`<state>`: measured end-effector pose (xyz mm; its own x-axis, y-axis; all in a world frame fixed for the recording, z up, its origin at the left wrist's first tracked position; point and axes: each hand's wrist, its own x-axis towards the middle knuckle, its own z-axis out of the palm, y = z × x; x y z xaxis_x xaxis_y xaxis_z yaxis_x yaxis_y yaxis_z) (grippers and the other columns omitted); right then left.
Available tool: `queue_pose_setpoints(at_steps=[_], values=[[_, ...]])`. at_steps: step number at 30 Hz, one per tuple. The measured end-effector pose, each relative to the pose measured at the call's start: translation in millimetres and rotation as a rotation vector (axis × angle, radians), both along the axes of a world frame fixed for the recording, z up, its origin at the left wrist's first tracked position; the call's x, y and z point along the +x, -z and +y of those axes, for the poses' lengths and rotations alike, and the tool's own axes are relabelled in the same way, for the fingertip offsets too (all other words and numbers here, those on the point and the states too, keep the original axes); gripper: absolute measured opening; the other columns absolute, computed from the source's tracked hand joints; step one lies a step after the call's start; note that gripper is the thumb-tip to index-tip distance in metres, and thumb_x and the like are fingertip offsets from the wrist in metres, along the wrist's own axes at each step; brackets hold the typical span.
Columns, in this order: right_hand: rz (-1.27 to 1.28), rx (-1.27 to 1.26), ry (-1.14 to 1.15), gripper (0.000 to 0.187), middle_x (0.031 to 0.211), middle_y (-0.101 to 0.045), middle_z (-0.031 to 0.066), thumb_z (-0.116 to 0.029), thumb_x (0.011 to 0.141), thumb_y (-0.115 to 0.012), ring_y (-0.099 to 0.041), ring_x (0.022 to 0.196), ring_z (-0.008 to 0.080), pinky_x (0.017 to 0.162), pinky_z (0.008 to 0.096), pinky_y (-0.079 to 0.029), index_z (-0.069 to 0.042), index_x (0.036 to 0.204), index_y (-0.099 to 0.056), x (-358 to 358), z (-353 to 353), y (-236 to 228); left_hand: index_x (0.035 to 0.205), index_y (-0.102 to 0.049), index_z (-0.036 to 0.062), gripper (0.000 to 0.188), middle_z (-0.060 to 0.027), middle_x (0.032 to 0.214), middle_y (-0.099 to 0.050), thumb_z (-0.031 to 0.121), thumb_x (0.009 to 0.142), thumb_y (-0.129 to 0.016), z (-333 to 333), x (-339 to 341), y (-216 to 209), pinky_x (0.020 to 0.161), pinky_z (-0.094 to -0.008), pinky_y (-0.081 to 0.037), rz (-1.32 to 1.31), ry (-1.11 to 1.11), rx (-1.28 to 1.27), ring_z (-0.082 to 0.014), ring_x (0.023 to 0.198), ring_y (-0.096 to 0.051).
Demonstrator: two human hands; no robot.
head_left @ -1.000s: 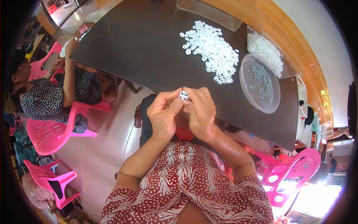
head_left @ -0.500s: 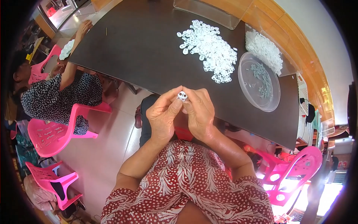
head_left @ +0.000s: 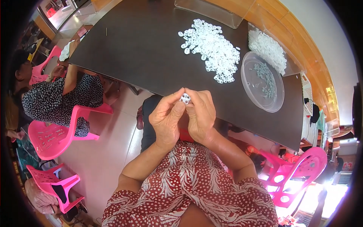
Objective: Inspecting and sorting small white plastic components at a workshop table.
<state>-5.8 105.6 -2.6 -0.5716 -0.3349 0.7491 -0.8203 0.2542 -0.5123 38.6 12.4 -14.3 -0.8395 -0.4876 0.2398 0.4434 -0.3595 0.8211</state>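
Between my fingertips is a small white plastic piece with dark holes [head_left: 185, 98]. My left hand [head_left: 165, 119] pinches it from one side, thumb below and index finger above. On its other side my right hand [head_left: 202, 115] grips it the same way, so both hands are closed on the one piece, just off the table's near edge. Beyond them on the dark table [head_left: 140, 49] lies a loose heap of similar white pieces [head_left: 215, 49]. To the right of the heap, a round clear dish [head_left: 246, 89] holds many small grey parts [head_left: 267, 81].
A clear bin of white parts [head_left: 266, 49] stands at the far right, near another clear box [head_left: 211, 11]. On the left a person in a patterned dress [head_left: 62, 96] sits by a pink chair [head_left: 49, 140]. Another pink chair [head_left: 308, 166] is at right.
The white piece has turned slightly between my fingertips; my hands stay almost in place. At the left, the other person's raised arm has come down toward the table edge.
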Motion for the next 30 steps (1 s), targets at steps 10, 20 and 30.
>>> queue_pose_setpoints(at_steps=[10,20,30], values=[[0.08,-0.064,0.031,0.034,0.092,-0.058,0.0164,0.008,0.073,-0.061,-0.053,0.077,0.0289,0.064,0.0347,-0.046,0.007,0.107,-0.055,-1.8,-4.4,11.4,0.105,-0.062,-0.0033,0.024,-0.0064,0.099,-0.064,0.004,0.083,-0.065,2.9,-1.6,8.7,0.08,-0.0221,-0.046,0.034,0.037,0.12,-0.0086,0.085,-0.058],[-0.033,-0.081,-0.042,0.03,0.093,-0.059,0.0162,0.004,0.079,-0.06,-0.054,0.08,0.0288,0.067,0.035,-0.046,0.006,0.109,-0.055,2.9,-1.8,6.1,0.106,-0.061,-0.003,0.022,-0.0061,0.096,-0.062,0.005,0.085,-0.062,-0.5,2.8,0.9,0.077,-0.0233,-0.046,0.03,0.012,0.042,-0.0098,0.083,-0.056],[-0.073,-0.124,0.0,0.027,0.092,-0.06,0.0148,-0.006,0.083,-0.06,-0.055,0.079,0.028,0.067,0.0346,-0.046,0.005,0.107,-0.056,9.2,-3.6,2.8,0.106,-0.06,-0.0038,0.022,-0.0084,0.1,-0.062,0.008,0.088,-0.06,4.0,5.6,-0.8,0.082,-0.0245,-0.045,0.034,0.014,0.04,-0.011,0.088,-0.057]])
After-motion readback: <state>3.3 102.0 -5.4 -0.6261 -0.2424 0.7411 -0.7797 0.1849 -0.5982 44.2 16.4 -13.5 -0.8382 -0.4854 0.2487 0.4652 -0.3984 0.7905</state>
